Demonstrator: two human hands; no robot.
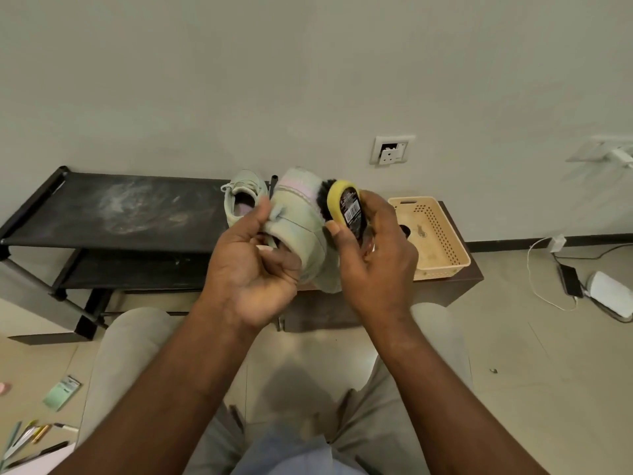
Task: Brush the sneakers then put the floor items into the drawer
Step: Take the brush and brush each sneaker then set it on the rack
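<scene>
My left hand (250, 265) grips a pale green sneaker (301, 231) by its opening, holding it up with the pink-edged sole turned away from me. My right hand (373, 255) holds a yellow-backed shoe brush (344, 205); its black bristles press against the sneaker's right side near the toe. The second pale green sneaker (245, 200) rests on the top of the black shoe rack (113, 210), just left of the held one. On the floor at lower left lie a green booklet (61, 394) and several pens (30, 437).
A beige perforated basket (442, 241) sits on a low brown cabinet (459, 286) to the right of the rack. A phone on a charging cable (570, 281) and a white device (613, 294) lie on the floor at right. My knees frame the bottom.
</scene>
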